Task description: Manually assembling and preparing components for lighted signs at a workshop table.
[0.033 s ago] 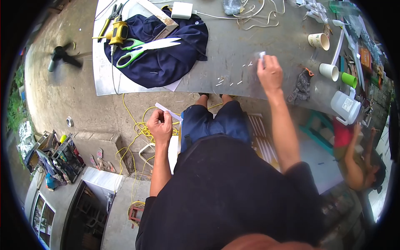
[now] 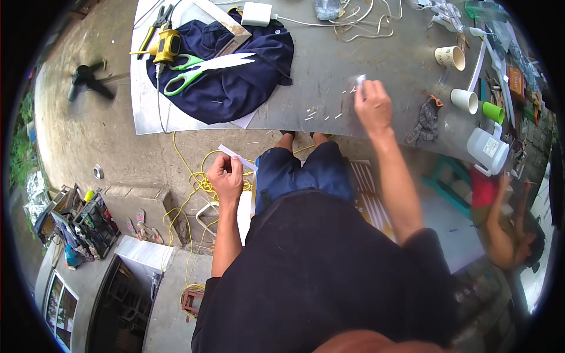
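My left hand (image 2: 226, 177) is closed in a pinch on a white paper strip (image 2: 231, 153), in front of the table's near edge. Over the grey metal table (image 2: 329, 59), my right hand (image 2: 374, 107) pinches a small white piece (image 2: 361, 79) whose kind I cannot make out. Several thin white bits (image 2: 312, 113) are scattered on the metal to the left of that hand. Green-handled scissors (image 2: 206, 72) lie partly spread on a dark blue cloth (image 2: 235, 97) at the table's left side.
Beside the scissors are a yellow power tool (image 2: 166, 46), pliers (image 2: 154, 29) and a metal square (image 2: 235, 36). A grey glove (image 2: 425, 122), paper cups (image 2: 450, 58) and a clear jug (image 2: 488, 150) stand rightward. Yellow cord (image 2: 203, 182) tangles on the floor. Another person (image 2: 509, 235) sits at right.
My right hand has shifted slightly to the left with the small white piece, closer to the scattered bits. The left hand and its paper strip stay where they were.
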A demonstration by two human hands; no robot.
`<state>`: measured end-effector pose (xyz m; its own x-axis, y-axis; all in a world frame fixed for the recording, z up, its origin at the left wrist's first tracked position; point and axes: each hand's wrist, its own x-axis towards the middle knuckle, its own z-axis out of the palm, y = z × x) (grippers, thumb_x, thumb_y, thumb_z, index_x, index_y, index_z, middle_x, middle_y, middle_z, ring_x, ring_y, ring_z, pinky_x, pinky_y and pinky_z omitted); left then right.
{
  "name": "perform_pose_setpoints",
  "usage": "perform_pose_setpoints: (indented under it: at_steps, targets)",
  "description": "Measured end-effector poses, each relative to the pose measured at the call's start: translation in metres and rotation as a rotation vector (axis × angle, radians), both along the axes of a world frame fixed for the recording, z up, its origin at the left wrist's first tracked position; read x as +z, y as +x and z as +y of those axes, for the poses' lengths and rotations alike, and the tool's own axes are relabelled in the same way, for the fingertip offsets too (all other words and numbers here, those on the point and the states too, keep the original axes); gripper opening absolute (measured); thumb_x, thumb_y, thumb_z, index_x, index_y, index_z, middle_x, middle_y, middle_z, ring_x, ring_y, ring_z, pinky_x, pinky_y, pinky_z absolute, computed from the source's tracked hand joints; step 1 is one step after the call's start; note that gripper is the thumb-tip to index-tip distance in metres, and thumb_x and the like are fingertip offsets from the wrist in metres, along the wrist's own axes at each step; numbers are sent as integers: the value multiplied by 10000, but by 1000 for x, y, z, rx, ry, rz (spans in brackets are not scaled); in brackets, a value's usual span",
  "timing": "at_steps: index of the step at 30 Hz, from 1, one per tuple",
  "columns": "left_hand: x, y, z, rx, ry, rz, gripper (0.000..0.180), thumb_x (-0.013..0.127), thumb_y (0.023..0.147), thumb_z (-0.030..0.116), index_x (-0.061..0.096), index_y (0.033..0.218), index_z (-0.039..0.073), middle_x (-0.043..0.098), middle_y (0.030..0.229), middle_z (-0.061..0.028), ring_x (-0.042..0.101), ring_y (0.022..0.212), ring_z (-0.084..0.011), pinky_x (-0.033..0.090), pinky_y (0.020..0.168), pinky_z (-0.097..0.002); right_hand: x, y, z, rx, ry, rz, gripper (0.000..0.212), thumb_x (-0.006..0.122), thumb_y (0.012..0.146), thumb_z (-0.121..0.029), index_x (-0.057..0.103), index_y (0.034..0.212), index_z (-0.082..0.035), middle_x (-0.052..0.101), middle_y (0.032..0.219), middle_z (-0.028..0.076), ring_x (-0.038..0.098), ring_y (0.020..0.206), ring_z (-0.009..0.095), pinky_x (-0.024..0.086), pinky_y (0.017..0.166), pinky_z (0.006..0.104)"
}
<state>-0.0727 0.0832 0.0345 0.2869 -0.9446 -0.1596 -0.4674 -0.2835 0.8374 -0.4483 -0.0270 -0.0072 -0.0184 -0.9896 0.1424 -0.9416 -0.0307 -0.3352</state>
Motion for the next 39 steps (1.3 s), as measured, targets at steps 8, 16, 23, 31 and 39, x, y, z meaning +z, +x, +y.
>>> perform_pose_setpoints:
  at_steps: [8,16,23,31,39]
  targets:
    - [0,1,1,-7,-8,-22,177,669,896,65,594,750,0,531,590,1,472,542,-60,385,515,-254,6,105,47,277,131,-201,153,701,847,-86,635,976,-38,606,906,114,662,764,316,566,670,419]
    - [-5,7,0,13,0,7,184,676,894,72,590,748,1,541,601,-1,478,556,-62,390,523,-253,46,9,20,-217,41,-17,126,623,921,-146,582,884,-33,675,872,190,661,761,419,530,635,498]
    - [-11,8,-2,14,-2,10,187,678,894,75,591,747,-2,530,597,2,463,551,-63,377,514,-258,23,-12,62,-304,320,244,169,572,952,-211,516,1002,-60,673,688,219,670,658,464,525,599,567]
    - [-8,15,-2,4,-7,4,191,675,895,75,591,741,-1,522,589,4,457,547,-64,370,511,-257,18,100,52,27,263,-46,141,592,938,-166,498,960,-64,665,662,167,681,605,386,545,541,504]
    - [-12,20,8,56,-10,14,183,678,896,75,593,753,2,543,598,-2,487,557,-66,400,529,-257,8,168,63,386,138,-39,131,639,891,-125,521,897,-68,636,621,96,682,563,267,549,500,397]
